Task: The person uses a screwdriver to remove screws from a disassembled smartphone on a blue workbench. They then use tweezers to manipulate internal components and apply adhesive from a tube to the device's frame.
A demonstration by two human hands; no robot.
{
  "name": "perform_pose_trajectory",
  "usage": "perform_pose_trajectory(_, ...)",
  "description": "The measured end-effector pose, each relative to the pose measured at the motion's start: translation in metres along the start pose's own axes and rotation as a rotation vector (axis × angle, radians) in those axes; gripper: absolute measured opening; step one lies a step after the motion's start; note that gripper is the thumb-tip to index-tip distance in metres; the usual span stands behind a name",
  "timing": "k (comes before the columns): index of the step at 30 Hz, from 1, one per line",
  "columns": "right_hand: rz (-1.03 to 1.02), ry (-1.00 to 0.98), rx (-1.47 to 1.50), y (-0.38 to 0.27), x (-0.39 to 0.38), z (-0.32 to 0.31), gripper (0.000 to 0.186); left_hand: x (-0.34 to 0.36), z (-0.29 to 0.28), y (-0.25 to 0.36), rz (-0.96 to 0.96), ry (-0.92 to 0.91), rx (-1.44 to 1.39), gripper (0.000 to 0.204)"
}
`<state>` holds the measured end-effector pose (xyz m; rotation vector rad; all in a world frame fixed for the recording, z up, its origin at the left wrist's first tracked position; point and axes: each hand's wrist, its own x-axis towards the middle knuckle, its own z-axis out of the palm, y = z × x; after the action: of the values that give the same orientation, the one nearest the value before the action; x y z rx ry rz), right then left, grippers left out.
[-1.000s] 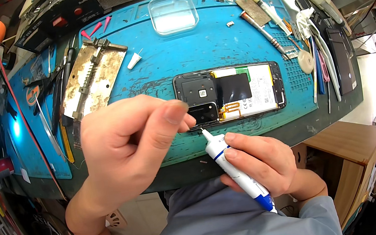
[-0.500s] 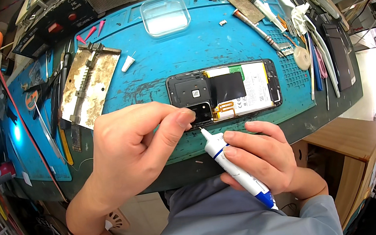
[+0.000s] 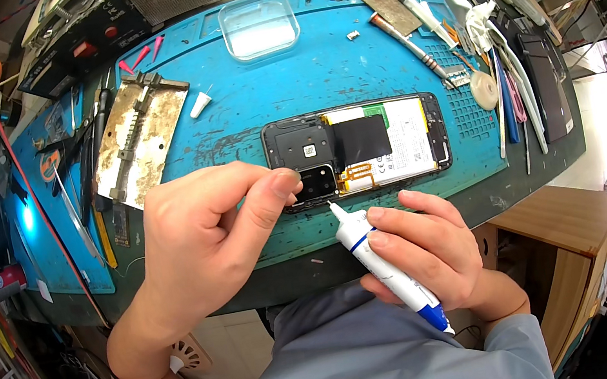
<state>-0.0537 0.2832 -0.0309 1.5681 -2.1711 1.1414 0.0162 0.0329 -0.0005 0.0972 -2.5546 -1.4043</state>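
An opened phone [image 3: 287, 138], its back cover off, lies sideways on the blue work mat [image 3: 223, 83]. Its white battery [image 3: 413, 152] and black camera block [image 3: 314, 183] show. My left hand [image 3: 204, 241] is closed in a pinch by the phone's near left corner; whatever its fingertips hold is hidden. In my right hand [image 3: 441, 255] is a white and blue glue tube [image 3: 396, 274]. The tube's thin nozzle points up and left, at the phone's near edge; I cannot tell whether it touches. A white cap with a fine pin [image 3: 201, 103] rests beyond my left hand.
A clear plastic box [image 3: 260, 28] stands at the back. Left of the phone lies a metal board holder [image 3: 140, 136]. Syringes, a pen-like tool [image 3: 407, 42] and tweezers crowd the right. Pink tips [image 3: 140, 58] and a black device [image 3: 94, 44] sit back left.
The tube's tip has moved slightly right, away from my left fingertips. My left hand has shifted a little left and still pinches. The whole view has drifted slightly.
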Motion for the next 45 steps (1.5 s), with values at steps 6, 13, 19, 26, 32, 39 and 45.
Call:
perform_pose_trajectory(6,0.004,-0.001,0.006,0.002,-0.002,-0.002,0.034,0.000,0.001,-0.001,0.004,0.013,-0.015,0.018)
perform_pose_trajectory(13,0.013,-0.019,0.003,0.003,-0.003,-0.007,0.034,0.000,0.001,-0.002,0.004,0.017,-0.004,0.020)
perform_pose_trajectory(19,0.016,-0.024,0.000,0.005,-0.005,-0.009,0.035,0.001,0.001,-0.002,0.000,0.011,-0.003,0.021)
perform_pose_trajectory(26,0.025,-0.023,-0.007,0.007,-0.007,-0.012,0.034,0.001,0.002,-0.002,-0.002,0.013,-0.001,0.021)
perform_pose_trajectory(32,0.026,-0.018,0.000,0.008,-0.008,-0.014,0.034,0.000,0.004,-0.006,0.019,0.038,-0.022,0.022)
perform_pose_trajectory(39,0.033,-0.021,0.000,0.009,-0.010,-0.015,0.036,0.000,0.005,-0.007,0.006,0.034,-0.029,0.023)
perform_pose_trajectory(45,0.037,-0.026,0.004,0.011,-0.012,-0.018,0.037,-0.001,0.004,-0.007,0.009,0.029,-0.004,0.022)
